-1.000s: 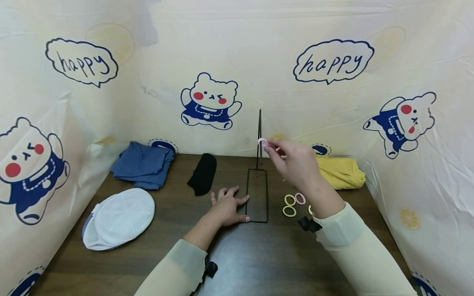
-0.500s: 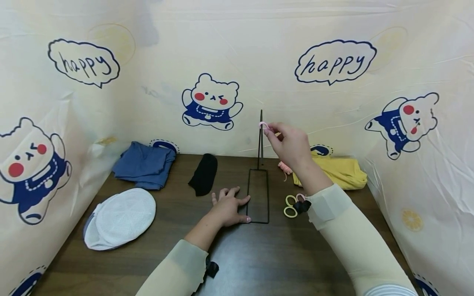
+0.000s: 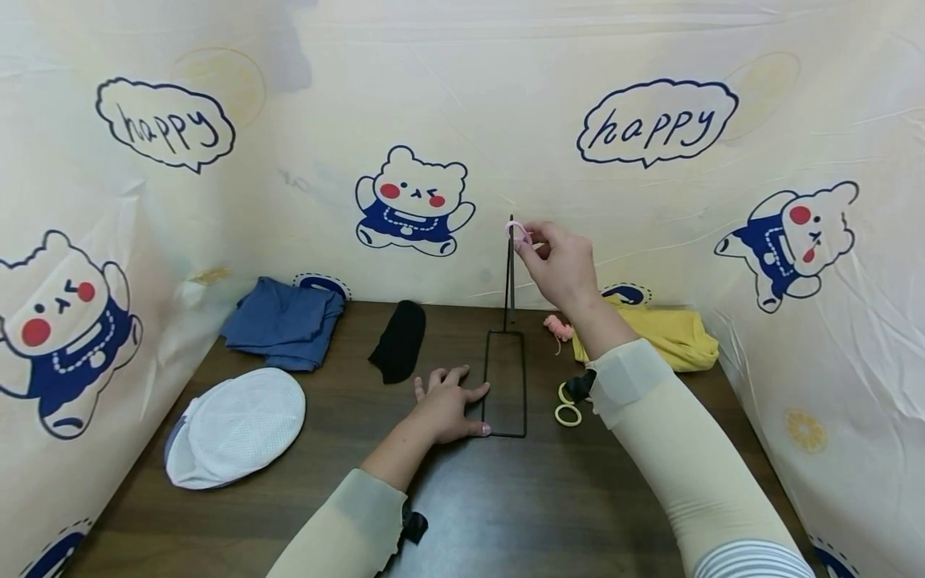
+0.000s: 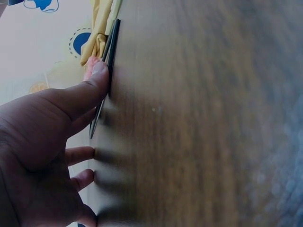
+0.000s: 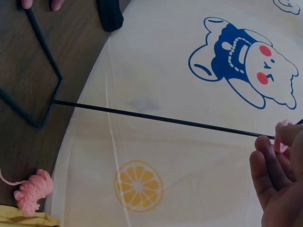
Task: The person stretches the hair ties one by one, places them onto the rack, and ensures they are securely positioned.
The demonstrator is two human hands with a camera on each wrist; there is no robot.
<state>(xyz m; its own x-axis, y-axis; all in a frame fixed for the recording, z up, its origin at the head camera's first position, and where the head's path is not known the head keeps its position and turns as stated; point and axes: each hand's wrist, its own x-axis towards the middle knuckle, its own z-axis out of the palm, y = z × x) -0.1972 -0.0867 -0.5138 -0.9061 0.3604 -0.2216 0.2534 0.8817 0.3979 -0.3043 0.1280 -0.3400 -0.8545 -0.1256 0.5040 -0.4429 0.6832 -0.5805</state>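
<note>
My right hand [image 3: 560, 261] pinches a small pink ring [image 3: 515, 225] near the top of a black wire stand [image 3: 508, 293]. Ring and upright rod overlap there; whether the ring encircles the rod's tip, I cannot tell. In the right wrist view the ring [image 5: 282, 140] sits between thumb and fingertips at the rod's far end. My left hand [image 3: 444, 411] lies with fingers spread beside the stand's flat rectangular base, thumb and forefinger touching its left side. The left wrist view shows the thumb over the thin black wire [image 4: 112, 61].
Yellow rings [image 3: 568, 425] lie right of the base, partly hidden by a black wrist strap. Behind them are pink yarn [image 3: 556, 327] and folded yellow cloth [image 3: 672, 337]. To the left lie a black sock-like piece [image 3: 399, 341], blue folded cloth [image 3: 282, 321] and a white cap [image 3: 242, 421].
My right hand has risen along the upright rod with the pink ring, from about mid-height to near the top. The pink yarn has come into sight. The left hand stays put.
</note>
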